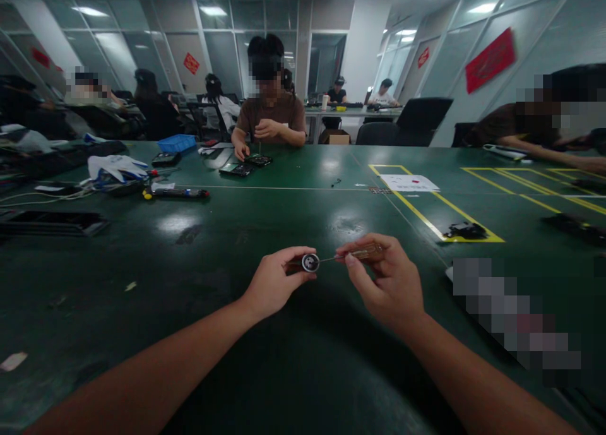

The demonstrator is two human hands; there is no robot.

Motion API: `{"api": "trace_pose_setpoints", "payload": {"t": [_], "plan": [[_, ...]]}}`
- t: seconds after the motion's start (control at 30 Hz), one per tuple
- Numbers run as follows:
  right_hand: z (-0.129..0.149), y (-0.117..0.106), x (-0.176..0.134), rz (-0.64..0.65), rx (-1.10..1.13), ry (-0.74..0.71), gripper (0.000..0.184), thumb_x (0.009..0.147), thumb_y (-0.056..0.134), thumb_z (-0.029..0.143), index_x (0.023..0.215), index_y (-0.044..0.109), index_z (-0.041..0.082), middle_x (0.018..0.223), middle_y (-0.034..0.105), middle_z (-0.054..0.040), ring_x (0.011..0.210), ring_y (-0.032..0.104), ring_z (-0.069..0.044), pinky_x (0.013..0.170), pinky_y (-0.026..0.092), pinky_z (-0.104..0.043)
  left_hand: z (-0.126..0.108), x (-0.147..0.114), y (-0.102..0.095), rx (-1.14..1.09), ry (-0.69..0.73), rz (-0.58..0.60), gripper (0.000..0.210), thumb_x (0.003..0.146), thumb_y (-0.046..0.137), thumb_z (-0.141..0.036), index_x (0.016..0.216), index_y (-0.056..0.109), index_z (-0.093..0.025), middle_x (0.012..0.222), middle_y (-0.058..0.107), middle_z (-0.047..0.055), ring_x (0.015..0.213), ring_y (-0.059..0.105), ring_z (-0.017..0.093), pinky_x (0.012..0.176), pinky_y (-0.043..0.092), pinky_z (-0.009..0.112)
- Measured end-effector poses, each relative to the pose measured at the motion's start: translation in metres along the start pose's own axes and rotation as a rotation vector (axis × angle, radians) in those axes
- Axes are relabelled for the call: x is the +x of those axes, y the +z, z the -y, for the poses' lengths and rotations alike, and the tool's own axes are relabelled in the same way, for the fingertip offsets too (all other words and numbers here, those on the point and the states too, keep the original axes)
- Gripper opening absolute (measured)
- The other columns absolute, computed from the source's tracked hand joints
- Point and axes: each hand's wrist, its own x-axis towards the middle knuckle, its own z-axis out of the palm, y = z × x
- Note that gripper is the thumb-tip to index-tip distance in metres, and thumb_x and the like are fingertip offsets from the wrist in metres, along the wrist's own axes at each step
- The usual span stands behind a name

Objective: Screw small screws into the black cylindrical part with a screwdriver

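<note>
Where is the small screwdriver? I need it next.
Head view, centre foreground: the small screwdriver is in the right hand, tip at the round part the left hand holds.

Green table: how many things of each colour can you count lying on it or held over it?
Blue: 1, bin
White: 2, gloves, paper
Black: 2, part, tray
Silver: 1, round part in left hand
Amber: 1, screwdriver in right hand
Total: 7, on the table

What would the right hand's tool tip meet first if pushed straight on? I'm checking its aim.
Probably the small round black-and-silver part held in the left hand; the right hand points its thin screwdriver at it.
</note>
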Motion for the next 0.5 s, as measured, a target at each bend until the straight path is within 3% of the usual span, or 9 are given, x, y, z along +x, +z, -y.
{"api": "trace_pose_setpoints", "payload": {"t": [0.5], "plan": [[0.0031, 0.0011, 0.0007, 0.015, 0.018, 0.008, 0.022, 0.091, 0.063, 0.022, 0.111, 0.052, 0.024, 0.097, 0.076, -0.0053, 0.082, 0.077, -0.020, 0.069, 0.062, -0.032, -0.0026, -0.0003, 0.0001, -0.004, 0.005, 0.009, 0.044, 0.077, 0.076, -0.011, 0.119, 0.070, -0.022, 0.118, 0.073, 0.007, 0.107, 0.070, 0.024, 0.098, 0.058, 0.043]]}}
